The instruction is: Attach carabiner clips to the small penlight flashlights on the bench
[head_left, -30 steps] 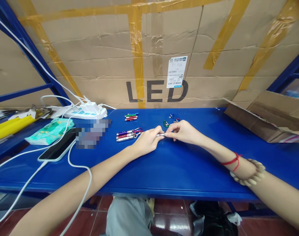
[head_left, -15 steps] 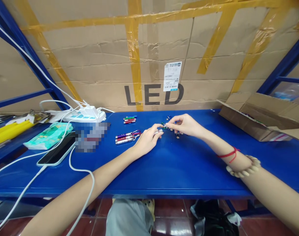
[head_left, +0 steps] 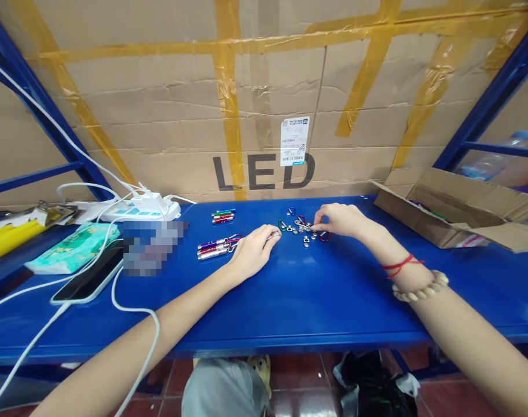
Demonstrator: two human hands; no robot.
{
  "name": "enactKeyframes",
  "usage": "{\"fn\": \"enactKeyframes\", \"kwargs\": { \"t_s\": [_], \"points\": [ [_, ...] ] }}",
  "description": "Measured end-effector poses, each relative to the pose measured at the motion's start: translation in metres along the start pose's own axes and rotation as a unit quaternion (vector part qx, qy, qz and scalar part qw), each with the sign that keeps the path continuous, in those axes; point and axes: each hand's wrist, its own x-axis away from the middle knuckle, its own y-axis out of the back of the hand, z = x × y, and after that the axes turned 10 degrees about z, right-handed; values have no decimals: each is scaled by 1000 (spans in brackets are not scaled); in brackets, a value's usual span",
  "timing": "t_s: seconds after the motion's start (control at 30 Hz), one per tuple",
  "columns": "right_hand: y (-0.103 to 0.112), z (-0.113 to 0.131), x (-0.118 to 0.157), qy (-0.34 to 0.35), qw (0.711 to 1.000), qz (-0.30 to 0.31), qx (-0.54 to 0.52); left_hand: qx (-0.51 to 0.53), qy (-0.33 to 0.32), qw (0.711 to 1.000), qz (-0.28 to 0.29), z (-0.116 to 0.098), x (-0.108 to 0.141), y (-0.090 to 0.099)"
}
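Observation:
My left hand (head_left: 254, 250) rests low over the table, fingers closed around a small silver flashlight tube (head_left: 272, 235), mostly hidden in the grip. My right hand (head_left: 343, 220) is bent over the right side of a loose pile, thumb and fingers pinched together; what is between them is too small to make out. In that pile lie several button cells (head_left: 306, 244) and small carabiner clips, among them a green one (head_left: 282, 225), a blue one (head_left: 292, 211) and a red one (head_left: 323, 236). Left of my left hand lie several mini flashlights (head_left: 212, 250) with clips attached.
Several short coloured tubes (head_left: 223, 216) lie farther back. At the left are a phone (head_left: 88, 275), a tissue pack (head_left: 73, 248), a power strip (head_left: 160, 209) and white cables. An open cardboard box (head_left: 437, 220) stands right; a large carton (head_left: 168, 127) forms the back.
My right hand has moved right, away from my left hand, uncovering the clips and button cells. My left hand keeps its grip on the silver tube. The camera view has shifted slightly.

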Motion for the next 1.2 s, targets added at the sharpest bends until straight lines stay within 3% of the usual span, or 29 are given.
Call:
{"fn": "enactKeyframes", "kwargs": {
  "t_s": [0.23, 0.43, 0.7, 0.8, 0.87, 1.0, 1.2],
  "points": [
    [7, 6, 4, -4, 998, -41, -47, -11, -1, 1000, 6, 1, 1, 0],
    [-4, 16, 0, 64, 996, -44, -46, -12, -5, 1000, 9, 1, 1, 0],
    [-8, 18, -2, 85, 990, -88, -67, -7, 11, 1000, 14, -1, 2, 1],
    [-6, 23, 0, 111, 969, -145, -166, 7, 5, 1000, -6, 1, 1, 0],
    [-4, 30, 2, 153, 942, -149, -259, 19, 12, 1000, -4, 2, 0, -1],
    [-3, 45, 7, 232, 884, -86, -396, 26, 25, 999, 9, 3, 0, -2],
    [-8, 53, 10, 237, 852, -18, -466, 25, -4, 1000, 15, 4, 0, -3]
  ]
}}
